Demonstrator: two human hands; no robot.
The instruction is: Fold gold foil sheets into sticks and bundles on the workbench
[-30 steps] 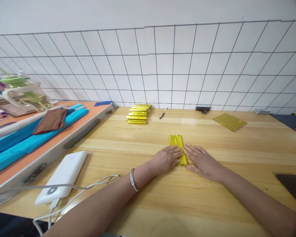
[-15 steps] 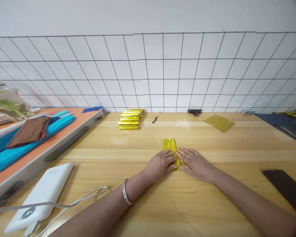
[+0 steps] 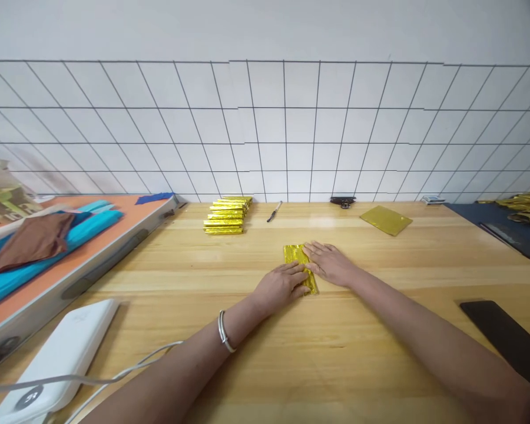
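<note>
A folded strip of gold foil paper lies on the wooden table in front of me. My left hand rests flat on its near left part, fingers stretched out. My right hand lies flat over its right side, further up the strip, fingers spread. Both hands press on the strip; neither grips it. A stack of several folded gold strips stands at the back near the wall. A flat gold foil sheet lies at the back right.
A white power bank with a cable lies at the near left. An orange board with blue paper and a brown cloth runs along the left. A pen, a black clip and a dark phone are also on the table.
My right hand has slid forward along the gold strip, away from me. My left hand stays on the near end. The camera view has shifted slightly right.
</note>
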